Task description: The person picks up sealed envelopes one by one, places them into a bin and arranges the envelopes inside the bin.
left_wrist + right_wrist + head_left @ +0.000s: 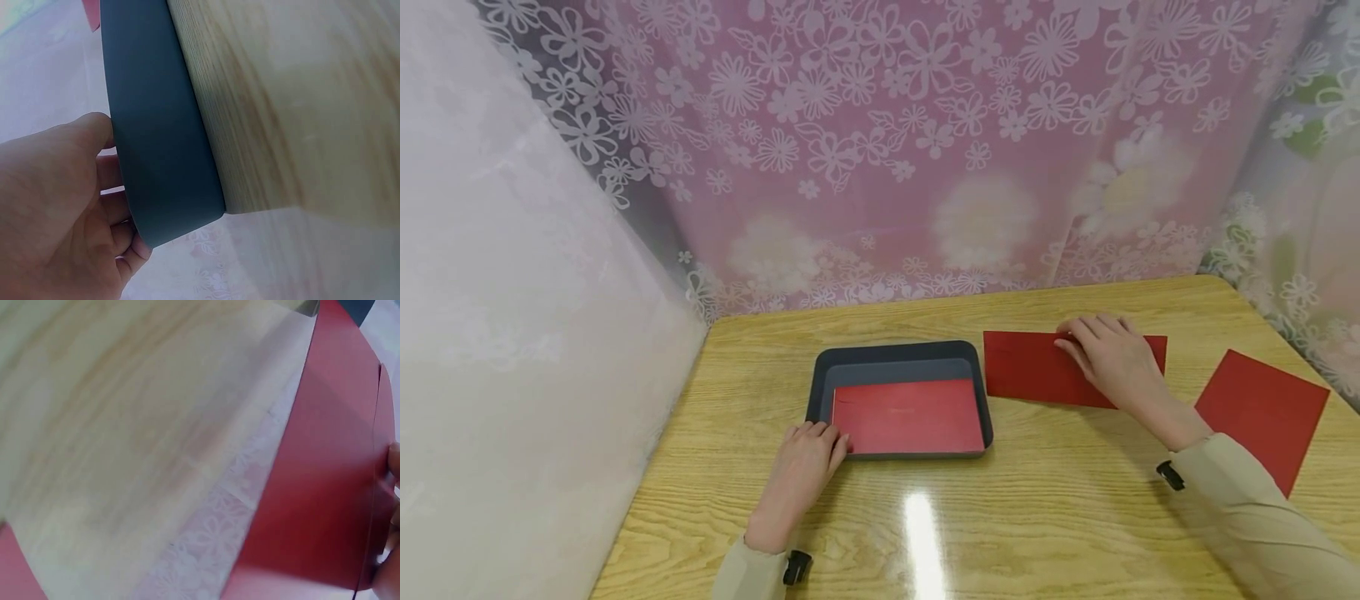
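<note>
A dark grey tray (895,354) sits on the wooden table, and a red envelope (910,417) with a small gold mark lies in it. My left hand (805,467) grips the tray's near left corner, its fingertips over the rim and thumb beside the envelope. In the left wrist view the fingers curl at the end of the tray wall (156,137). To the right of the tray, my right hand (1116,367) pinches another red envelope (1026,367) by its upper edge. The right wrist view shows this envelope (312,475) upright, a fold near the fingers.
Another flat red piece (1262,417) lies at an angle on the right side of the table, partly behind the right sleeve (1247,492). Flowered curtains (880,167) hang beyond the table's far edge. A pale cloth (535,333) stands along the left side.
</note>
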`<action>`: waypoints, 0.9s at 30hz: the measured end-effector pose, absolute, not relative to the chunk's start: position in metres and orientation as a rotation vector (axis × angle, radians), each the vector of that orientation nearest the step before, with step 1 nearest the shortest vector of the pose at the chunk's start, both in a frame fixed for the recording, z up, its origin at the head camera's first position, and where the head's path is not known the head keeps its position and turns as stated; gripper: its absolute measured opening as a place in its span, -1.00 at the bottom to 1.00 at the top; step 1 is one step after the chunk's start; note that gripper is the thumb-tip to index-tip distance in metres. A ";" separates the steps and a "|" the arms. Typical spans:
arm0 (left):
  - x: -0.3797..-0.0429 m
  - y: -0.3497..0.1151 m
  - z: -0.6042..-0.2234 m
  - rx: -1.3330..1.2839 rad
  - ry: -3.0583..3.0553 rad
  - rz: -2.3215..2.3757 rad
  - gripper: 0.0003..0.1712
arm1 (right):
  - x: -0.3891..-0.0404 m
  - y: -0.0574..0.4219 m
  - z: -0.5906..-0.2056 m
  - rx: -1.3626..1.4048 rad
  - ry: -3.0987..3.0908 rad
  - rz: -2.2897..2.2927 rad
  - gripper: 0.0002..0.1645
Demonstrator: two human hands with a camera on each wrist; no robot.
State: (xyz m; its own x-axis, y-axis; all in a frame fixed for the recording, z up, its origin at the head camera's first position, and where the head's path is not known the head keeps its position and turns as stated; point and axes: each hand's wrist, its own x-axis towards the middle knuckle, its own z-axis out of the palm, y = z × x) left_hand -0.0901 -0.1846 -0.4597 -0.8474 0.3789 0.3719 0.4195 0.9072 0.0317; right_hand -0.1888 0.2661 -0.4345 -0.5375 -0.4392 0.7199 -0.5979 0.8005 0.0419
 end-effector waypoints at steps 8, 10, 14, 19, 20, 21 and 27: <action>-0.089 -0.184 -0.459 -0.599 -2.686 -0.167 -0.70 | -0.185 0.267 -0.416 0.739 -2.157 0.184 -0.44; -0.089 -0.184 -0.459 -0.607 -2.672 -0.168 -0.69 | -0.184 0.266 -0.412 0.739 -2.146 0.183 -0.43; -0.090 -0.184 -0.459 -0.613 -2.668 -0.165 -0.69 | -0.183 0.262 -0.402 0.731 -2.122 0.187 -0.41; -0.090 -0.184 -0.458 -0.609 -2.676 -0.173 -0.69 | -0.181 0.248 -0.390 0.739 -2.076 0.220 -0.40; -0.090 -0.184 -0.458 -0.608 -2.677 -0.175 -0.69 | -0.180 0.245 -0.387 0.741 -2.080 0.226 -0.40; -0.090 -0.183 -0.458 -0.607 -2.678 -0.175 -0.69 | -0.179 0.241 -0.385 0.744 -2.081 0.233 -0.40; -0.090 -0.184 -0.457 -0.604 -2.681 -0.166 -0.68 | -0.177 0.215 -0.375 0.794 -2.101 0.316 -0.43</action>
